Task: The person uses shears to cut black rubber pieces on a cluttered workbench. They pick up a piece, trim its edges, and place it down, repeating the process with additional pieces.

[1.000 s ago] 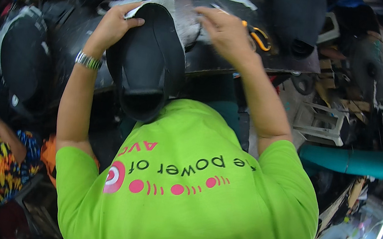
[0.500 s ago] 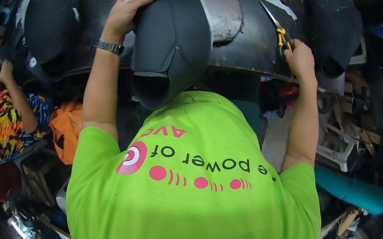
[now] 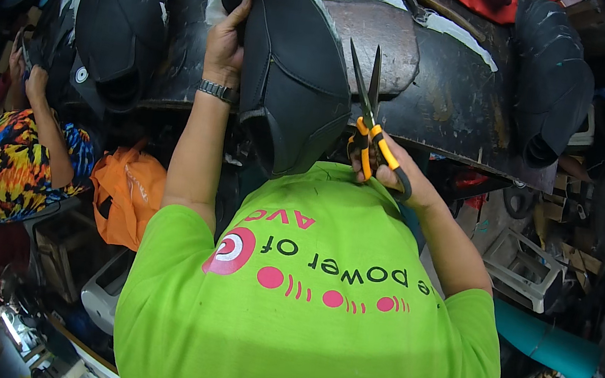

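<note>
Bench: dark worktop point(image 3: 450, 109), cluttered workshop around.
Cover: black padded cover point(image 3: 294, 81) hangs over bench edge; looks soft, floppy, best held by rim.
Left hand point(image 3: 226, 45): clamps cover's rim.
Right hand point(image 3: 385, 171): fingers through scissors point(image 3: 368, 113), blades parted.

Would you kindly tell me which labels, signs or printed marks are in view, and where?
Shirt print: pink lettering, dots and a target circle across the green shirt.
Round sticker: small, white, on the black moulded piece at upper left.
No screens or packages can be made out.
</note>
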Action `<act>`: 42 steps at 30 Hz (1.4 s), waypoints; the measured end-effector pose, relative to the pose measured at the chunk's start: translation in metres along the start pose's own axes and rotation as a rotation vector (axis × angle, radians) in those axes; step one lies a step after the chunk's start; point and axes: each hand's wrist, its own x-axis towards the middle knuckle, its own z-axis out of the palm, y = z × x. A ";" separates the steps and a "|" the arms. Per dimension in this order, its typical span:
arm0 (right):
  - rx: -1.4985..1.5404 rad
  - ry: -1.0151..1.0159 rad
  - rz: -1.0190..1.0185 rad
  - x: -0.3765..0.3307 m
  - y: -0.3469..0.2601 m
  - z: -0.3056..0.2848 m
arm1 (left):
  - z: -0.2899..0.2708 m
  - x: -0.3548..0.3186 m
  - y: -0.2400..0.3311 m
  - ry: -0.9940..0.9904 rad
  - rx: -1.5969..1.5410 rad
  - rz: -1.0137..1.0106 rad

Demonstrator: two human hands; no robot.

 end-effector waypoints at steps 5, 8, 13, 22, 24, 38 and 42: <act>-0.011 0.010 -0.119 -0.004 0.007 0.011 | 0.001 0.001 0.000 0.005 -0.071 -0.008; -0.335 0.377 -0.186 -0.006 0.009 0.017 | 0.004 0.001 -0.001 0.040 -0.094 -0.004; -0.899 0.771 -0.397 0.000 0.004 0.005 | 0.006 0.003 -0.002 0.066 -0.056 0.028; -0.577 0.581 -0.324 0.007 0.003 -0.010 | 0.000 0.009 -0.003 0.156 -0.043 0.065; -0.248 0.428 -0.219 0.004 0.001 -0.007 | 0.000 0.007 -0.002 0.098 -0.062 0.049; 0.050 -0.003 -0.108 0.002 0.006 0.010 | 0.034 0.010 0.000 0.045 0.428 0.398; 0.048 0.037 -0.083 0.000 0.004 0.016 | 0.036 0.014 0.007 0.065 0.584 0.503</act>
